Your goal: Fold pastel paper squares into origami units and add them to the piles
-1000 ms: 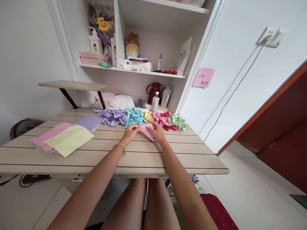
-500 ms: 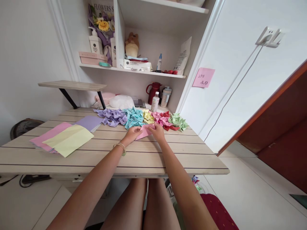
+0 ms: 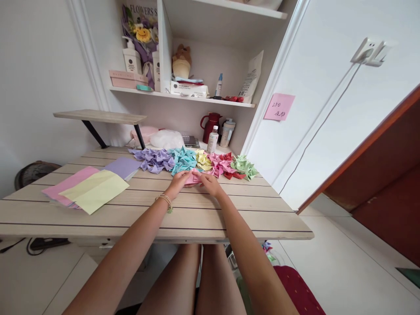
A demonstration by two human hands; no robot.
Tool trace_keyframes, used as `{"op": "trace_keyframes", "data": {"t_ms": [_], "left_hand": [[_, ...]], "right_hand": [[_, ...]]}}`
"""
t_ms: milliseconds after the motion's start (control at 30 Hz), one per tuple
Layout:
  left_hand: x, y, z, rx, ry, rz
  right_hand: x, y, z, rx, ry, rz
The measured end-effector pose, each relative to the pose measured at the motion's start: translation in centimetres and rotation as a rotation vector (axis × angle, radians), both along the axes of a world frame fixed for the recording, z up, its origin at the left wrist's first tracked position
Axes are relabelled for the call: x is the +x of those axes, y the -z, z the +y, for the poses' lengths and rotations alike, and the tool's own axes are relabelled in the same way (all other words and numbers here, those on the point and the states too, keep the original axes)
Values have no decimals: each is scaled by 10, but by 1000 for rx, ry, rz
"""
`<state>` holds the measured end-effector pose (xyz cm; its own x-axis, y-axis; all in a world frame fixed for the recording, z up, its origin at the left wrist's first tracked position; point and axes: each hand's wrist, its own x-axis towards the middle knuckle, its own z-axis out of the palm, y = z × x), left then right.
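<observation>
Nearest you is the bare front of the planked table (image 3: 193, 218), your forearms reaching over it, a bracelet (image 3: 166, 201) on the left wrist. Ahead, the folded pink paper (image 3: 192, 179) sits between your hands, just short of the far row. Your left hand (image 3: 179, 181) pinches its left end; your right hand (image 3: 210, 183) has its fingers narrowed over the right part. Neither is nearer — both touch it, so the paper lies inward from each: rightward of the left, leftward of the right. Its longer side seems to run crosswise, though your fingers hide too much to be sure. Well off to the left lies a yellow sheet (image 3: 95, 192). Just beyond your fingertips are blue folded pieces (image 3: 183, 159) and yellow folded pieces (image 3: 203, 160) — behind them, a bottle (image 3: 213, 140).
</observation>
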<state>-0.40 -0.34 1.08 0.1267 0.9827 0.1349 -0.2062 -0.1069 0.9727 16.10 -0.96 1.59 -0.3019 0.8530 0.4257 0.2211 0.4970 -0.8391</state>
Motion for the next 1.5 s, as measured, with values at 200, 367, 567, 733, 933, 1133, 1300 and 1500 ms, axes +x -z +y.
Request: {"op": "trace_keyframes", "data": {"t_ms": [200,367,567,733,933,1133,1300,1500], "left_hand": [[-2,-2,-1,26,7,144],[-4,1,2,28,12,166],[-2,1,3,-46,80,151],[-1,-2,1,-73,144,106],[-1,-4,-5,18,165,137],[0,-3,-8,106,211,203],[0,-2,-2,73,150,183],[-1,-1,1,22,81,97]], "right_hand": [[1,0,2,-107,155,162],[3,-1,1,-124,310,104],[3,1,4,-138,347,111],[6,3,7,-197,359,251],[9,3,7,-236,406,302],[9,1,6,-242,376,336],[6,-4,2,-228,302,335],[1,-10,-5,-203,245,264]]}}
